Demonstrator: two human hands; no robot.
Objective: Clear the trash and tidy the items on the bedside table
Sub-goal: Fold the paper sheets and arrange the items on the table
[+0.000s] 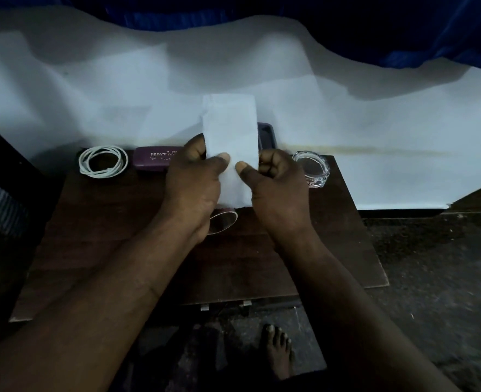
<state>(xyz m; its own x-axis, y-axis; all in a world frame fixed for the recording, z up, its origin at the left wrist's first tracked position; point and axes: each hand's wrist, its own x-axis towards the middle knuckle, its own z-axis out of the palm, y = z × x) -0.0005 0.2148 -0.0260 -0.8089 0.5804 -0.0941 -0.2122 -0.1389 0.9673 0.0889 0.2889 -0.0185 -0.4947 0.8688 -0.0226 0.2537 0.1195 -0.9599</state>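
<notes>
Dark brown wooden bedside table (106, 236): coiled white cable (85, 165) at 10 o'clock, purple rectangular case (154, 161) just beside it. At centre, left hand (194, 179) and right hand (273, 188) pinch a folded white paper sheet (230, 128) held upright above the table, thumbs in front, fingers curled behind. Clear round glass ashtray (312, 168) at 2 o'clock.

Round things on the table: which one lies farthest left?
The white coiled cable, left of the purple case; the ring sits mid-table, the glass ashtray far right.
</notes>
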